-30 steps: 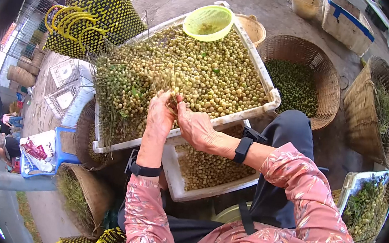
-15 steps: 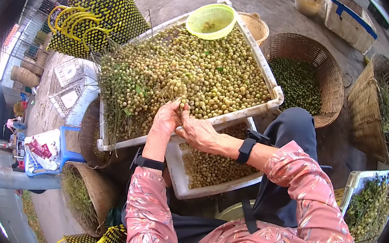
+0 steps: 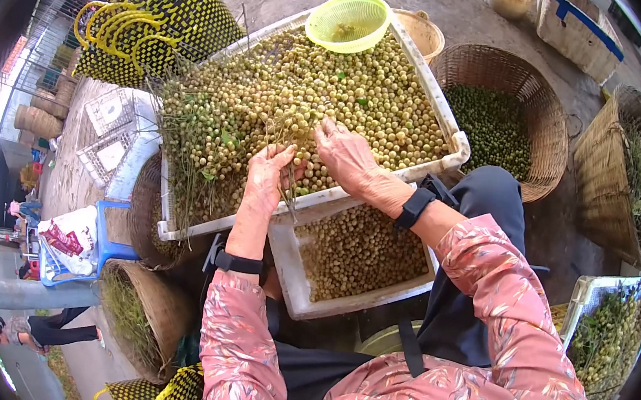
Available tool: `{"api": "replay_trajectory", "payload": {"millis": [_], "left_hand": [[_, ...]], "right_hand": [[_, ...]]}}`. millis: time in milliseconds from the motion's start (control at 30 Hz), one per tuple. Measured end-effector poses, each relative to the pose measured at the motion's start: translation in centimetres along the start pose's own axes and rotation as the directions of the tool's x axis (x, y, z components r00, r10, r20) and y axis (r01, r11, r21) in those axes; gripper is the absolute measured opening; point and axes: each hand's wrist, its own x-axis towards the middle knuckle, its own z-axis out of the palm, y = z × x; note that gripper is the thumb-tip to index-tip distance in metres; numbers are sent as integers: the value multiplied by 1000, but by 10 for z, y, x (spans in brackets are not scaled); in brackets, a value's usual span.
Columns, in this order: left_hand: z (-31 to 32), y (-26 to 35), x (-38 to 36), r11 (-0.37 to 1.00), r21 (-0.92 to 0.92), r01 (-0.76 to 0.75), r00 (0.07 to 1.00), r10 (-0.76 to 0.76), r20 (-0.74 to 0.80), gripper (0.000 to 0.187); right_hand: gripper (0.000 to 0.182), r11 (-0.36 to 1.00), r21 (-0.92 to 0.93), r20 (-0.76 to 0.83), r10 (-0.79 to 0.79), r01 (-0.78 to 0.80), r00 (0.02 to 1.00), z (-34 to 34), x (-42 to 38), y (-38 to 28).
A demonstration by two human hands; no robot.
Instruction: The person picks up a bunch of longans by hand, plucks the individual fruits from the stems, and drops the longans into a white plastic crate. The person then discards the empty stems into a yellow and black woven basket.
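Note:
In front of me a large white tray (image 3: 451,166) holds a heap of small round yellow-brown fruits (image 3: 395,102), with thin stems and leaves piled at its left side. My left hand (image 3: 266,178), at the tray's near edge, is closed on a bunch of thin fruit stems (image 3: 291,127); stem ends hang below its fingers. My right hand (image 3: 350,160) is just right of it over the fruits, thumb and fingers pinched together. What lies in that pinch is hidden. Under the near edge sits a white foam box (image 3: 292,276) with loose fruits.
A yellow-green strainer (image 3: 348,25) rests on the tray's far corner. Round wicker basket (image 3: 541,106) with green fruits stands right; another basket (image 3: 615,178) leans farther right. Woven bags (image 3: 159,23) are at left, near a blue stool (image 3: 108,223). A person (image 3: 45,331) is at lower left.
My hands have moved apart: the right shifted up and right over the fruits, the left slightly left with the stems. A person has come into view at lower left.

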Motion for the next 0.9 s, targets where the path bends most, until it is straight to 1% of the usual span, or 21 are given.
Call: {"api": "replay_trajectory", "payload": {"millis": [67,100,200,233,333,367,400,467,500,567,600,633,667,767,800,867,900], "left_hand": [[-1,1,3,1000,-12,-7,999,7,32,9],[1,-1,4,1000,-17,-6,999,7,49,9],[6,-5,3,1000,-12,-18,996,19,93,10],[8,-5,1,1000,20,-17,997,16,81,10],[8,-1,-4,980,184,71,997,-72,-4,9],[2,-3,0,959,273,73,997,-69,-26,8],[-2,-5,5,926,371,74,997,-61,-46,7],[-13,-10,16,830,552,76,996,-36,-82,6],[-20,-13,19,805,591,44,998,-10,-61,8],[-21,-14,15,893,438,103,991,-57,-117,7],[-22,-13,14,926,356,129,986,-83,-142,7],[-22,-7,10,867,484,116,988,-49,-149,6],[-24,-5,9,875,473,107,989,-46,-139,5],[-31,0,7,883,461,94,991,-40,-124,3],[-32,1,7,902,423,84,992,-34,-124,4],[-31,5,3,935,348,63,992,-20,-126,4],[-24,3,3,979,197,52,986,-19,-164,5]], "right_hand": [[30,1000,11,-167,-13,15,986,-5,1,-3],[40,999,24,-165,-38,43,986,-7,0,-3],[42,1000,-13,-56,-26,25,998,7,-3,4],[34,999,-8,-132,-35,35,991,3,-3,1],[21,997,-52,49,-45,48,998,-9,-1,0],[9,990,-131,7,-41,41,999,-4,-2,3],[8,983,-185,41,-3,11,999,-4,-4,4],[7,972,-230,88,61,-39,994,-5,-5,6],[8,969,-232,127,120,-88,985,-7,-4,10],[10,953,-240,206,237,-186,949,-19,0,20],[10,945,-231,193,278,-231,941,-26,0,25],[10,944,-175,213,315,-281,925,-33,1,29],[12,936,-120,235,350,-330,907,-39,3,32],[27,903,-48,99,430,-428,897,-48,6,44],[31,893,20,75,447,-450,891,-51,6,49],[22,882,186,46,432,-433,901,-53,4,53],[24,835,307,67,459,-456,886,-48,5,52]]}}
